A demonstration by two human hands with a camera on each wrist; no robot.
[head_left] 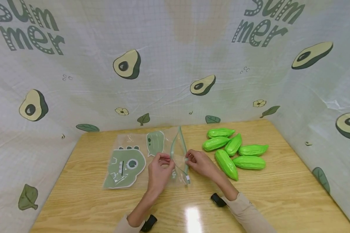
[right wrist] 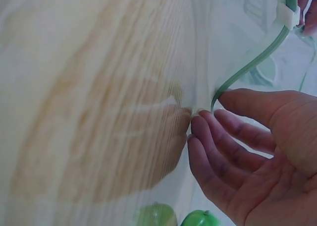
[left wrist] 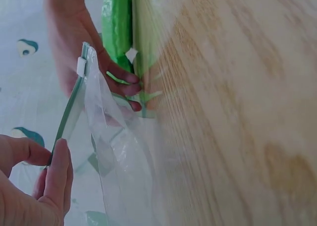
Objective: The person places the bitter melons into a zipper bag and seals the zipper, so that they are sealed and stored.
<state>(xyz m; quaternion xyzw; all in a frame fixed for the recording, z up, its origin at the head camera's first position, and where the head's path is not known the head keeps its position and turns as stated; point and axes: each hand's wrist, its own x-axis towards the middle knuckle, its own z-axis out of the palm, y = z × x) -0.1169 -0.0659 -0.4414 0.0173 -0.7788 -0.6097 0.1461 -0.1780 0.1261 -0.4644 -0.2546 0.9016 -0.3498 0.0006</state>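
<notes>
A clear plastic slider bag [head_left: 157,142] with green cartoon monster prints lies on the table, its mouth facing right. The green zip strip [right wrist: 252,62] is parted into two edges, so the mouth gapes. My left hand [head_left: 160,170] pinches one edge between thumb and fingers. On the opposite edge, my right hand [head_left: 202,163] grips the strip with thumb and fingertips. A white slider [left wrist: 81,66] sits near the strip's end closest to me. Just right of my right hand lie several bright green, ridged, gourd-like vegetables [head_left: 227,164].
The wooden table [head_left: 90,207] reaches back to a hanging cloth [head_left: 163,97] printed with avocados, which also stands along both sides. Black wrist straps [head_left: 218,200] show at my sleeves.
</notes>
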